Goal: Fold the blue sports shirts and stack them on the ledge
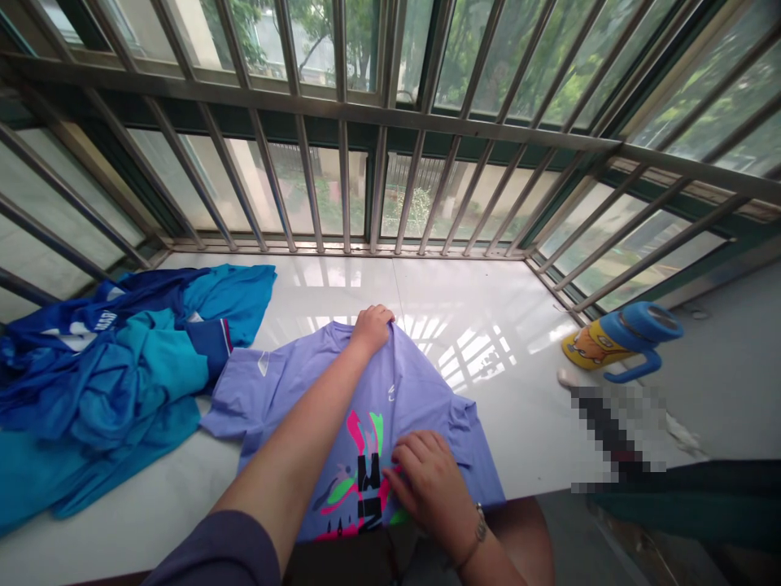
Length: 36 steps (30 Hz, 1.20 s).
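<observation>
A lavender T-shirt with a bright pink, green and black print lies spread face up on the white ledge, its neckline away from me. My left hand reaches across it, closed on the fabric by the neckline. Lower down, my right hand, with a bracelet at the wrist, is closed over the shirt front at the right edge of the print. A crease in the cloth runs between the two hands. The shirt's lower edge hangs at the ledge's near side.
A pile of blue and teal clothes lies on the left, touching the shirt's sleeve. On the right stands a tilted-looking yellow bottle with a blue lid and handle. Metal bars and windows enclose the white ledge. A patch at right is pixelated.
</observation>
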{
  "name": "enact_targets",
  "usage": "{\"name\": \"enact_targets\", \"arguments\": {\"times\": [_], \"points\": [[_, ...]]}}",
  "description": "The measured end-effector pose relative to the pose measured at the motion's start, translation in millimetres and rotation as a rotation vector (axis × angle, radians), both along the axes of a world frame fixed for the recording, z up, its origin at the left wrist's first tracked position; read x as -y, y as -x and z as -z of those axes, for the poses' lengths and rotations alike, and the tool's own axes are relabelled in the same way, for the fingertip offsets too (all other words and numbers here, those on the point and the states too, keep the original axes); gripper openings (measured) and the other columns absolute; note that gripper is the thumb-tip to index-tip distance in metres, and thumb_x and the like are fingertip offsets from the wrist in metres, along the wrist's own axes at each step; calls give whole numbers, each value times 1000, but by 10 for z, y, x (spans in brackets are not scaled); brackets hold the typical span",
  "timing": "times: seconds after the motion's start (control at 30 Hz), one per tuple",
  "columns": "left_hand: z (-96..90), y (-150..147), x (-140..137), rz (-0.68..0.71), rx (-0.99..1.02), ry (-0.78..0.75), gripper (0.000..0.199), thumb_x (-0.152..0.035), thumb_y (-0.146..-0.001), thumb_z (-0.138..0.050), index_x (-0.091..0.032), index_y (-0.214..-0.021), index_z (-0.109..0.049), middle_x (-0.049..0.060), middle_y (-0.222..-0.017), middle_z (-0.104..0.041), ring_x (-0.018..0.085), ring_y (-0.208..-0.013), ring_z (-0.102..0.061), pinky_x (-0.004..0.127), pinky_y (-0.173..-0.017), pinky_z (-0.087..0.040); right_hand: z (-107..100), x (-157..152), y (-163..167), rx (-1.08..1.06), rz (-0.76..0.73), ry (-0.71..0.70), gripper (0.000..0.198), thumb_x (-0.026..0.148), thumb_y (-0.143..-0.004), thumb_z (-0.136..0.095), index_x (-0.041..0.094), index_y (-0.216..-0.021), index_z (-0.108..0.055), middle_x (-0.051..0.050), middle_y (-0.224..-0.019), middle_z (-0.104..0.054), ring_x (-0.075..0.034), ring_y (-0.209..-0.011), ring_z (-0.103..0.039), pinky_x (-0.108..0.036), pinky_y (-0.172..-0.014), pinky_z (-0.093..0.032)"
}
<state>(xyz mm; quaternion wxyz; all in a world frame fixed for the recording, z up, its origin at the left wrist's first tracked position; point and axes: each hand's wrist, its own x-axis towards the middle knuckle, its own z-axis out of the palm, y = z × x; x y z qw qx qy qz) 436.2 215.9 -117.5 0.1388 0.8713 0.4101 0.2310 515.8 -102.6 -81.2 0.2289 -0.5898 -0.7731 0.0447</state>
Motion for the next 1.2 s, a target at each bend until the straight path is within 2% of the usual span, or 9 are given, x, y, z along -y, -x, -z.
{"name": "enact_targets", "arguments": {"times": [0.1, 0.17, 0.33, 0.57, 0.77, 0.87, 0.93, 1.03, 1.2], "points": [[10, 2, -7, -3, 12, -7, 40, -1, -89, -54, -25, -106, -81, 9, -114, -76, 29, -111, -66, 43, -96, -51, -20, -44, -213, 18, 105, -36, 16, 30, -109, -57, 25, -101, -69, -7, -106, -75, -25, -104, -67, -42, -99, -49], [-5, 15, 6, 9, 14, -19, 42, 0, -89, -53, -25, -106, -82, 9, -115, -76, 29, -112, -65, 44, -97, -50, 40, -87, -348, 84, 166, -54, 23, 32, -110, -54, 24, -121, -73, -12, -133, -74, -29, -125, -65, -46, -110, -47], [-62, 49, 71, 120, -21, -51, 38, -4, -91, -56, -29, -97, -84, 6, -116, -78, 27, -111, -65, 44, -103, -47, 313, -140, -505, 261, 166, 104, 64, 55, -108, -53, 28, -167, -48, -8, -176, -41, -36, -160, -39, -62, -128, -30], [-124, 33, 102, 122, -81, -11, 34, -5, -91, -56, -26, -99, -81, 9, -114, -80, 27, -112, -69, 46, -106, -48, 302, -164, -468, 245, 183, 202, 68, 60, -108, -52, 32, -170, -44, -9, -177, -37, -40, -163, -35, -73, -129, -23], [-279, 249, 384, 123, -149, 18, 49, -1, -90, -54, -30, -123, -76, 7, -145, -72, 27, -138, -62, 54, -125, -38, 189, -137, -469, 245, 111, 194, 54, 48, -108, -59, 39, -161, -55, -9, -173, -46, -41, -159, -40, -81, -124, -19], [-337, 567, 718, 80, -173, 11, 52, -1, -90, -53, -27, -130, -74, 10, -158, -63, 29, -147, -55, 58, -128, -36, 120, -18, -452, 201, -30, 139, 36, 38, -109, -60, 35, -144, -70, -8, -154, -67, -33, -143, -58, -71, -128, -22], [-346, 876, 998, 51, -146, -9, 49, -2, -89, -54, -25, -128, -75, 12, -157, -63, 30, -147, -55, 57, -128, -38, 75, 64, -408, 164, -71, 81, 22, 34, -110, -58, 29, -116, -79, -5, -122, -80, -25, -117, -70, -61, -129, -27], [-321, 1450, 1450, -7, -13, -52, 39, -8, -92, -56, -25, -121, -76, 13, -146, -69, 29, -140, -60, 52, -125, -45, 35, 84, -298, 145, -56, -1, 31, 31, -111, -55, 25, -89, -76, -2, -92, -78, -20, -93, -69, -50, -124, -34], [-214, 2491, 2058, -242, 84, -2, 29, -24, -96, -54, -32, -112, -76, 8, -136, -73, 31, -132, -65, 50, -120, -52, 50, -181, -106, 165, 48, -53, 35, 38, -110, -54, 22, -136, -71, -14, -144, -70, -29, -127, -64, -49, -116, -42]]}}
